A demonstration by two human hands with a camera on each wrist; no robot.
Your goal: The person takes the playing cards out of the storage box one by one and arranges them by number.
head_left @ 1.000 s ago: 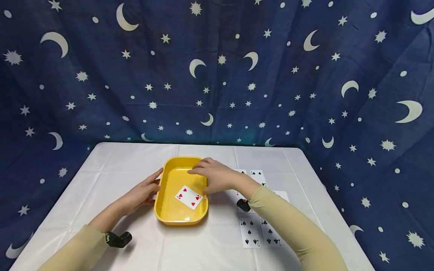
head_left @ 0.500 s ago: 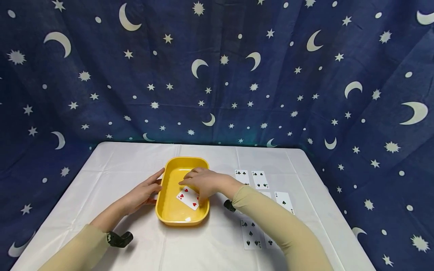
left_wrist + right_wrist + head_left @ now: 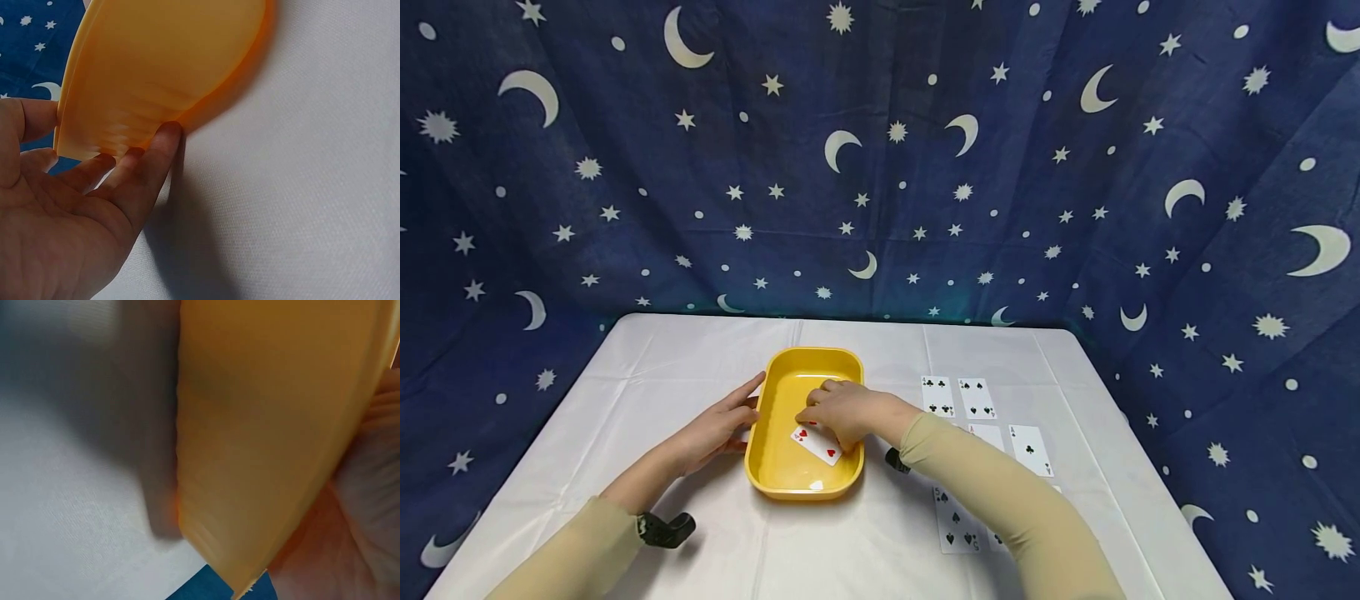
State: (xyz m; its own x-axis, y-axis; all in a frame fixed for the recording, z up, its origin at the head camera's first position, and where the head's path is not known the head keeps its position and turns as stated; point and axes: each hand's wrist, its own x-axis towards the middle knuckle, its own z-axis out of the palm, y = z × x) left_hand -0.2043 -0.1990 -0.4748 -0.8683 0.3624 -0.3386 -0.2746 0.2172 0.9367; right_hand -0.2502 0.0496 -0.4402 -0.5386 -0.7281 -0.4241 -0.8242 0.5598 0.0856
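A yellow tray [image 3: 762,475] stands on the table. My left hand [image 3: 711,433] is at its left side, fingertips against the outer wall and the thumb at the rim in the left wrist view. Inside the tray lies a playing card [image 3: 811,444] with red hearts, face up. My right hand [image 3: 846,412] reaches over the tray's right rim and down onto this card, covering its upper right part. Its fingertips are mostly hidden, so I cannot tell whether they pinch the card. The right wrist view shows the tray's outer wall [image 3: 262,425] and part of the hand behind it.
Several face-up playing cards lie right of the tray, among them a spades card [image 3: 977,399], two clubs cards, one of them here [image 3: 1030,450], and a five of spades [image 3: 953,525]. My right sleeve [image 3: 1000,500] covers some. Behind the white-covered table [image 3: 685,358] hangs a starry blue cloth [image 3: 880,167].
My right hand has moved left and down from the tray's right rim onto the hearts card, covering part of it. The left hand stays at the tray's side.
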